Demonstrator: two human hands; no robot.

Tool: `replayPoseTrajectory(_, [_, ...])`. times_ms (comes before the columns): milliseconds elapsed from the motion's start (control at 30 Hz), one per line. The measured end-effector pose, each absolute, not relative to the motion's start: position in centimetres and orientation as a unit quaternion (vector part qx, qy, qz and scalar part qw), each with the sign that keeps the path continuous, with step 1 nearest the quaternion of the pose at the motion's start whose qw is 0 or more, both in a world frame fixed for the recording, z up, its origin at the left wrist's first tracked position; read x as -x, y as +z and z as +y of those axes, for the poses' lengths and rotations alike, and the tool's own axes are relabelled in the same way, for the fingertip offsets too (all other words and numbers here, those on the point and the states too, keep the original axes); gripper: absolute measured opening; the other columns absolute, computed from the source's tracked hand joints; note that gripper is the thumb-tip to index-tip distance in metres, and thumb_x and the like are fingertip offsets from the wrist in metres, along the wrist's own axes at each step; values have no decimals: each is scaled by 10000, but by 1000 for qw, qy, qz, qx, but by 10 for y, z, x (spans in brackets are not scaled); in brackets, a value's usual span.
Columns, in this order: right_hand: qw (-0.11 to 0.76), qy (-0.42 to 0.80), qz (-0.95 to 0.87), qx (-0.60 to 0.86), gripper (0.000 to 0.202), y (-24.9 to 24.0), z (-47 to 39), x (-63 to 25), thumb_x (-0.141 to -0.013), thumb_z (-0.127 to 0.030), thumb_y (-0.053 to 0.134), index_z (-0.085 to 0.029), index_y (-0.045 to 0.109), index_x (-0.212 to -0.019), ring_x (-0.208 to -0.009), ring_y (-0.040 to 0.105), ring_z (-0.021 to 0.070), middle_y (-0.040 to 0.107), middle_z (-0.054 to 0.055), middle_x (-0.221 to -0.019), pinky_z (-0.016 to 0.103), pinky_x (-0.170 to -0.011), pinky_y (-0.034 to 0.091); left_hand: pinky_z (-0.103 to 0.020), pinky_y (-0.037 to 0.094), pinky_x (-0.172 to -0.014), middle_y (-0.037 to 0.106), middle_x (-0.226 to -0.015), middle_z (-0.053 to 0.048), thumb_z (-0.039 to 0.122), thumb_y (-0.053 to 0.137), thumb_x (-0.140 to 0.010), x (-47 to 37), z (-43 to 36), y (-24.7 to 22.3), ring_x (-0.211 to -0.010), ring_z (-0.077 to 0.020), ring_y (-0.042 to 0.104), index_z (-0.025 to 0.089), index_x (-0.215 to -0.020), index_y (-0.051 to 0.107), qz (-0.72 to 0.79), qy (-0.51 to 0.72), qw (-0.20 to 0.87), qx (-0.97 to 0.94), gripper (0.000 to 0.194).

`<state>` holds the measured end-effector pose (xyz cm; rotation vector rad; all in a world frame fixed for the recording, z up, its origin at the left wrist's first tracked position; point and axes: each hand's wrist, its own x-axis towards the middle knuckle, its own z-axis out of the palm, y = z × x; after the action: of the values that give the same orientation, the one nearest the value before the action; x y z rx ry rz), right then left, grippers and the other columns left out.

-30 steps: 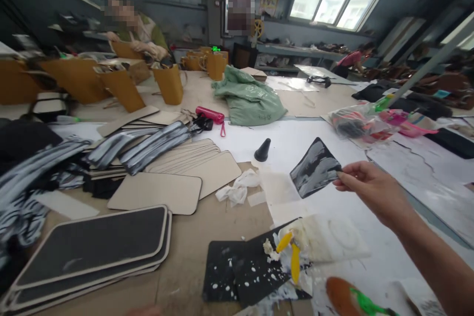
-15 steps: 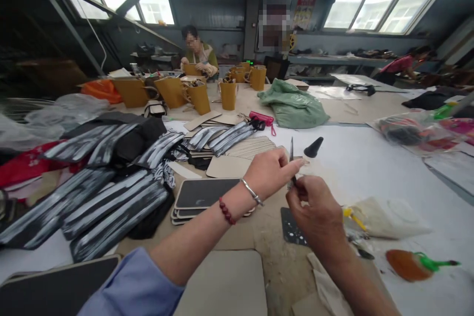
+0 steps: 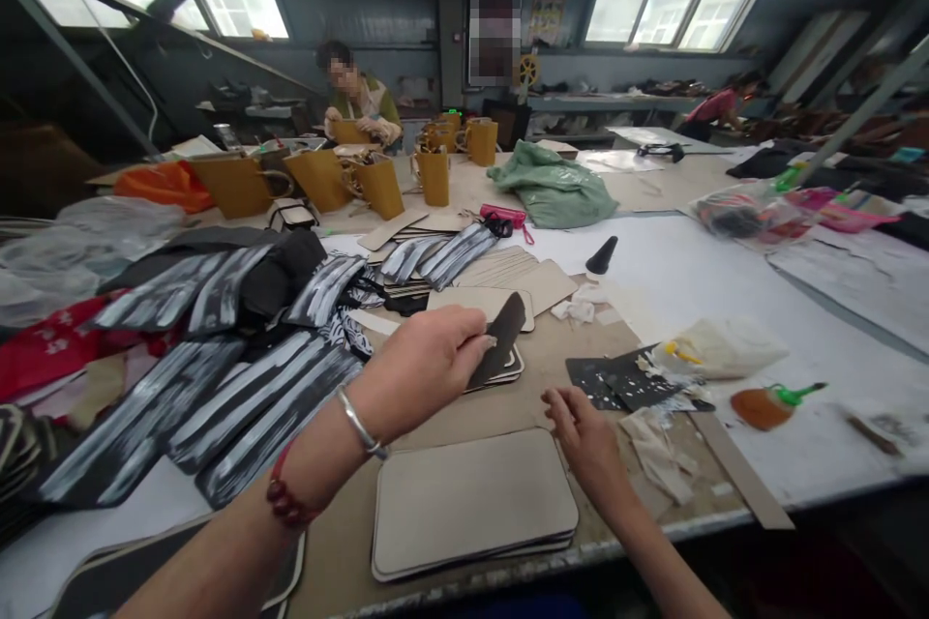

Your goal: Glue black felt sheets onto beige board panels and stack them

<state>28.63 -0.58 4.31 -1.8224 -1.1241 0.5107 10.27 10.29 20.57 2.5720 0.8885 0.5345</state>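
Note:
My left hand (image 3: 428,363) pinches a dark flat piece (image 3: 503,334) with a rounded end between thumb and fingers, holding it tilted above the workbench. My right hand (image 3: 589,445) is empty, its fingers loosely bent and a little apart. It hovers beside the right edge of a stack of beige boards (image 3: 475,498) with rounded corners. Behind the held piece, a pile of beige-edged boards (image 3: 517,366) is partly hidden by my left hand. A dark sheet with white specks (image 3: 616,385) lies just beyond my right hand.
Black strips smeared with white (image 3: 268,406) cover the left side. An orange bottle with a green nozzle (image 3: 765,406) lies at right, near a plastic bag (image 3: 718,348). A black cone (image 3: 601,256) stands farther back. Beyond a green bag (image 3: 555,184), a person (image 3: 363,106) works near yellow-brown containers (image 3: 381,186).
The hands have separated. My right hand has let go of the dark piece and moved down toward the beige stack, while my left keeps the piece. The view has shifted right and downward.

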Motion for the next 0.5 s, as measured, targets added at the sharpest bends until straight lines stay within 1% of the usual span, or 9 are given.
replayPoseTrajectory(100, [508, 341, -335, 717, 447, 16, 13, -306, -699, -594, 502, -216, 596, -918, -836, 583, 236, 624, 100, -971, 324, -626, 467, -219, 317, -574, 473, -598, 34, 283, 431, -822, -89, 89, 214, -583, -103, 428, 191, -606, 476, 319, 189, 210, -904, 239])
replayPoseTrajectory(167, [532, 403, -288, 687, 522, 5, 27, -311, -644, -628, 532, -210, 603, -948, -907, 565, 244, 608, 107, -1033, 331, -675, 466, -215, 319, -557, 467, -572, 39, 316, 435, -813, -85, 80, 219, -557, -100, 417, 193, -591, 481, 345, 186, 231, -891, 258])
replayPoseTrajectory(267, [544, 452, -294, 643, 497, 0, 40, -311, -651, -623, 547, -206, 621, -910, -915, 549, 227, 622, 87, -974, 324, -730, 437, -211, 317, -528, 450, -546, 43, 369, 449, -797, -79, 71, 221, -530, -98, 396, 198, -582, 490, 398, 186, 241, -866, 278])
replayPoseTrajectory(367, [532, 485, -315, 618, 423, 0, 39, -311, -668, -584, 580, -190, 625, -817, -810, 541, 188, 626, 53, -842, 302, -710, 402, -207, 318, -512, 430, -549, 42, 402, 465, -788, -70, 68, 210, -531, -99, 389, 198, -588, 495, 451, 187, 251, -836, 288])
replayPoseTrajectory(433, [523, 526, -301, 599, 406, -4, 36, -312, -660, -565, 611, -190, 617, -814, -762, 529, 163, 617, 28, -798, 283, -688, 382, -203, 327, -510, 425, -560, 37, 415, 466, -788, -63, 66, 200, -542, -102, 394, 196, -596, 502, 482, 185, 273, -812, 294])
replayPoseTrajectory(500, [509, 566, -284, 583, 415, -10, 33, -312, -651, -557, 632, -197, 614, -857, -752, 519, 144, 611, 13, -811, 262, -673, 367, -201, 342, -515, 429, -568, 31, 428, 467, -786, -56, 62, 191, -553, -107, 403, 196, -605, 511, 509, 184, 294, -788, 298])
